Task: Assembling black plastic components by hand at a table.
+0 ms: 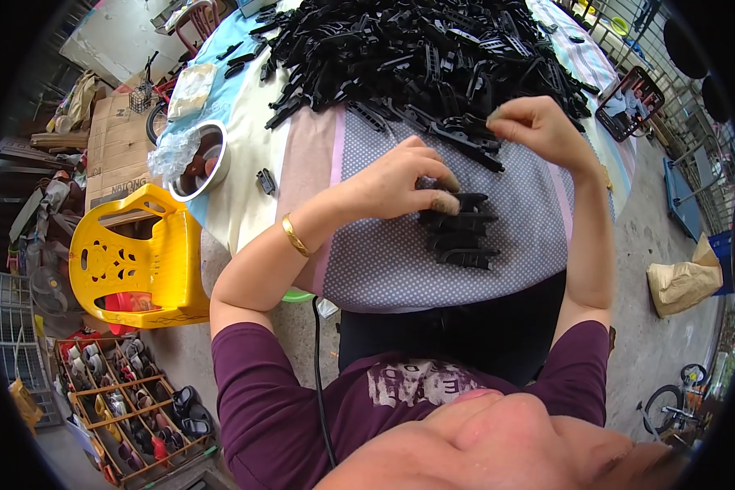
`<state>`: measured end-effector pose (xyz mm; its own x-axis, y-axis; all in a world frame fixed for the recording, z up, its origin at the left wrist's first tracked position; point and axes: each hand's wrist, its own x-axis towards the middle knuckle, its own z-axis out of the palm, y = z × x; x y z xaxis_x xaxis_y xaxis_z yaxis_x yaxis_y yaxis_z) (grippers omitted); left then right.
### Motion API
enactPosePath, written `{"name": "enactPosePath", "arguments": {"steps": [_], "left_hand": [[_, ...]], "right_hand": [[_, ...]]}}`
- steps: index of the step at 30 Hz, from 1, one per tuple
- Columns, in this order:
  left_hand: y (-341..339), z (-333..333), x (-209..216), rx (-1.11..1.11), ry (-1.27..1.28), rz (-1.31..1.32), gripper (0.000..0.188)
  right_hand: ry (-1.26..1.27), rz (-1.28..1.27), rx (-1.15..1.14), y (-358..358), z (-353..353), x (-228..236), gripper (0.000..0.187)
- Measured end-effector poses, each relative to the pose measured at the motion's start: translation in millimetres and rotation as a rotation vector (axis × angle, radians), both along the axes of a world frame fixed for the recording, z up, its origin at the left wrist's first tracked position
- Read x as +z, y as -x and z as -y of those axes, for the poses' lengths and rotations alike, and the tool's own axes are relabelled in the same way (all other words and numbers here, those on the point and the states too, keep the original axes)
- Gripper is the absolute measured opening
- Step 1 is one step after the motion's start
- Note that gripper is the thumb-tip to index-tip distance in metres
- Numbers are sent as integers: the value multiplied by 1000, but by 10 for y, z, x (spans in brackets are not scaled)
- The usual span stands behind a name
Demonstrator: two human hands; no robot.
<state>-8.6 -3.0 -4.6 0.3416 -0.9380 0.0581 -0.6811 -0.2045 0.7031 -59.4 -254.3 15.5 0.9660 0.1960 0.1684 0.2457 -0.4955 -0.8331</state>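
Because the small stack of black plastic parts (pixel 459 233) stands loose on the dotted cloth near the table's (pixel 400 278) front edge, a push from the left hand (pixel 400 184) could, I judge, tip it over or off toward the lap. That hand's fingers (pixel 443 200) are pressed together on the top piece of the stack. Far left, a flattened brown cardboard box (pixel 116 155) with dark lettering lies on the floor behind a yellow plastic chair (pixel 143 257). A clear crumpled bag (pixel 173 151) sits in a steel bowl (pixel 212 167). The right hand (pixel 539 129) hovers beside the big black heap (pixel 433 53), fingertips pinched together; whether they hold anything I cannot tell. A careless sweep could drag heap pieces down. Far right, a tan paper sack (pixel 682 286) slumps on the floor.
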Motion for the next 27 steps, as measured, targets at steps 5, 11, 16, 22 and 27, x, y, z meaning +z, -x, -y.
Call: {"name": "enactPosePath", "arguments": {"steps": [5,11,16,22,27], "left_hand": [[-103,207,-205,173,366,483,30],[-218,155,-245,159,261,611,28],[-117,146,-193,103,191,624,21],[-86,18,-130,96,69,350,26],[-22,-14,-152,135,111,340,24]], "right_hand": [[695,154,-107,30,-154,-115,18],[802,50,-142,117,-327,11,16],[817,57,-178,157,-334,-10,16],[784,41,-175,157,-351,-2,17],[663,141,-132,137,-278,-9,19]]}}
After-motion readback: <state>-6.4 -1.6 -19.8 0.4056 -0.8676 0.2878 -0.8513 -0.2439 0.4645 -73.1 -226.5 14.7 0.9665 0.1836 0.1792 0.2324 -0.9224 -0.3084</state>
